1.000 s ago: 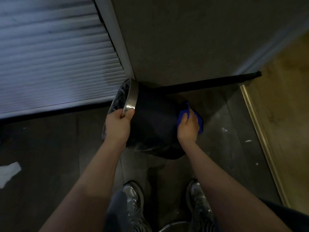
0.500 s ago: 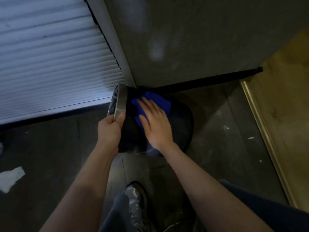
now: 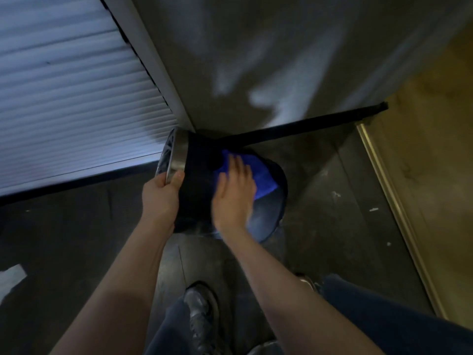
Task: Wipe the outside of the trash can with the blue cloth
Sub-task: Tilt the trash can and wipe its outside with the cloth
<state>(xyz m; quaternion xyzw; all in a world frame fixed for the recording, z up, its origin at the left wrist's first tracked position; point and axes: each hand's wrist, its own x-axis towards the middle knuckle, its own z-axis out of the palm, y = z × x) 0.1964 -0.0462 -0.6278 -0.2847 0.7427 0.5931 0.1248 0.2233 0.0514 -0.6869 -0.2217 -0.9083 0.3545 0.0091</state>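
A black trash can (image 3: 199, 180) with a shiny metal rim lies tipped on its side on the dark floor, its mouth facing left. My left hand (image 3: 161, 198) grips the metal rim at its near edge. My right hand (image 3: 234, 190) lies flat, fingers spread, pressing the blue cloth (image 3: 258, 175) against the can's upper side, toward the base. The cloth shows past my fingers on the right. The hand is blurred by motion.
A grey wall (image 3: 256, 60) rises right behind the can, with a black baseboard (image 3: 307, 125). White slatted blinds (image 3: 64, 98) fill the left. A brass floor strip (image 3: 399, 213) runs down the right. A white scrap (image 3: 10, 276) lies at the far left. My shoe (image 3: 202, 313) stands below the can.
My right hand slid with the cloth from the can's base up to near the rim, then back to the right toward the base. My left hand kept its hold on the rim.
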